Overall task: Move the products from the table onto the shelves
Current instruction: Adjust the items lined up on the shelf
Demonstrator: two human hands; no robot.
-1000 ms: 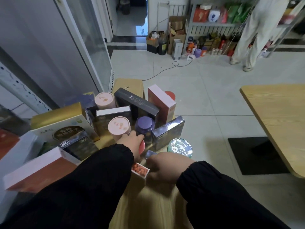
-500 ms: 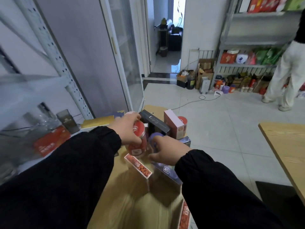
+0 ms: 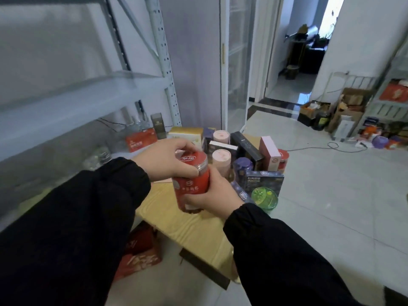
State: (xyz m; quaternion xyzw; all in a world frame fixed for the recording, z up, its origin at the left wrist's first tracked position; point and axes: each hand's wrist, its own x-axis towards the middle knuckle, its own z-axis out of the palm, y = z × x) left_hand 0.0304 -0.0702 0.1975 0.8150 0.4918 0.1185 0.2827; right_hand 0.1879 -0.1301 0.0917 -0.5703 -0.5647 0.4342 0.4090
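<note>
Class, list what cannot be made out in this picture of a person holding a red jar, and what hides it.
Head view: the bottom of the red jar is hidden by the right hand, much of its lid by the left hand.
Head view: the glass bottles on the lower shelf are blurred.
Head view: the red box below the table is partly covered by the left sleeve.

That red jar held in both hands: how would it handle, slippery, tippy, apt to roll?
The red jar looks rigid: the left hand grips its top, the right hand its lower body, with no visible denting. Its smooth round wall may be slippery; laid sideways it would probably roll.
</note>
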